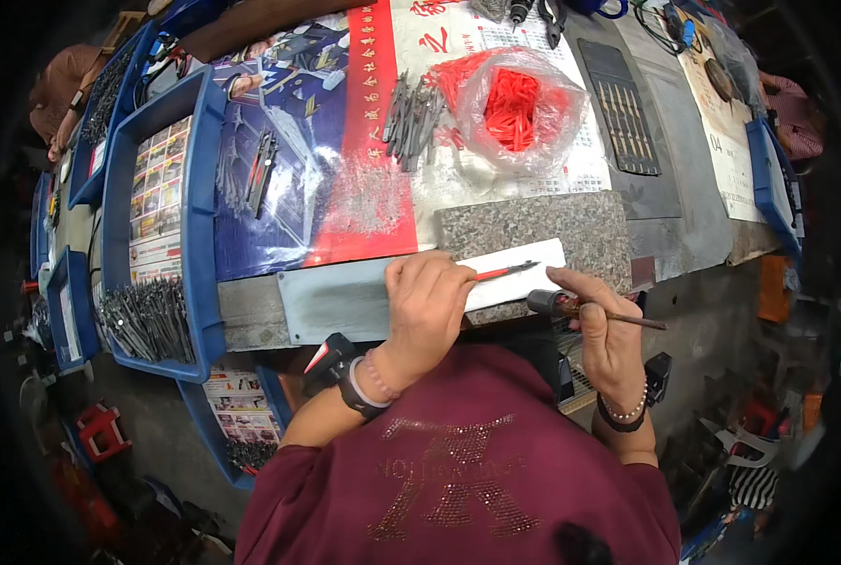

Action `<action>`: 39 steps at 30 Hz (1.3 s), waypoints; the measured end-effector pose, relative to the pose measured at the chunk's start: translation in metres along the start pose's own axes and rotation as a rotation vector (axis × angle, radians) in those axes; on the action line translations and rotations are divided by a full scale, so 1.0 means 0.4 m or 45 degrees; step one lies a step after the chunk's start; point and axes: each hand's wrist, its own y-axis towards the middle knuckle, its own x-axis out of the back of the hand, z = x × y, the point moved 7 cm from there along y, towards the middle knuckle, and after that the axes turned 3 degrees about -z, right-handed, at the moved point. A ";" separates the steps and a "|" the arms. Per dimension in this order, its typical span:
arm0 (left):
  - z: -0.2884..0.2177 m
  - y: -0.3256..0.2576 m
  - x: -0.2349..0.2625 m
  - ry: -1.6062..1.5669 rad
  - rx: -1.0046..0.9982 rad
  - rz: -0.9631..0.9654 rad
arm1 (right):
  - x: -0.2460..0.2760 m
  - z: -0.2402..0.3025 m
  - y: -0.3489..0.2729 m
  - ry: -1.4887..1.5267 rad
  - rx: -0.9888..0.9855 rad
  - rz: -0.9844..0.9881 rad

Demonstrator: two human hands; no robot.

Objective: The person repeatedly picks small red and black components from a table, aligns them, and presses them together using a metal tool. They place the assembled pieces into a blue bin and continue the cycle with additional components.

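My left hand (428, 306) pinches a slim piece with a red body and a dark pointed end (505, 272). The piece reaches over a white strip (481, 296) lying on a speckled stone slab (580, 221). Held in my right hand (613, 353) is a screwdriver (544, 301), its dark round handle end toward the white strip and its rod pointing right. The right index finger stretches along it, close to the slim piece's tip. Beside my left hand lies a grey-blue flat plate (336, 299) at the table's near edge.
An open plastic bag (566, 122) holds red strips (512, 108). Several grey metal pieces (416, 122) lie left of it, more (262, 174) on the blue poster. Blue bins (208, 226) with dark pieces (147, 320) stand left. A dark tool case (618, 108) lies right. Other people sit across.
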 end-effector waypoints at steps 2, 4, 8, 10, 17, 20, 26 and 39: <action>0.000 -0.009 -0.005 0.044 -0.025 0.007 | 0.013 0.042 0.009 0.083 -0.039 -0.051; 0.000 -0.015 -0.009 0.084 -0.029 0.020 | 0.036 0.097 0.021 0.179 0.074 -0.213; 0.004 -0.016 -0.017 0.113 -0.001 0.053 | -0.088 0.073 0.068 -0.366 0.344 0.136; 0.011 -0.018 -0.017 0.094 0.024 0.054 | -0.130 0.004 0.069 -0.067 0.227 0.105; 0.055 -0.047 0.012 -0.039 0.149 0.002 | -0.109 0.009 0.063 0.049 -0.055 0.094; 0.057 -0.053 0.013 -0.044 0.144 -0.022 | -0.094 0.117 0.086 0.081 0.283 0.032; 0.060 -0.052 0.014 -0.050 0.158 -0.032 | -0.200 0.073 0.104 -0.021 0.161 0.282; 0.056 -0.044 0.018 -0.081 0.142 -0.011 | -0.153 -0.052 0.051 0.267 -0.152 0.003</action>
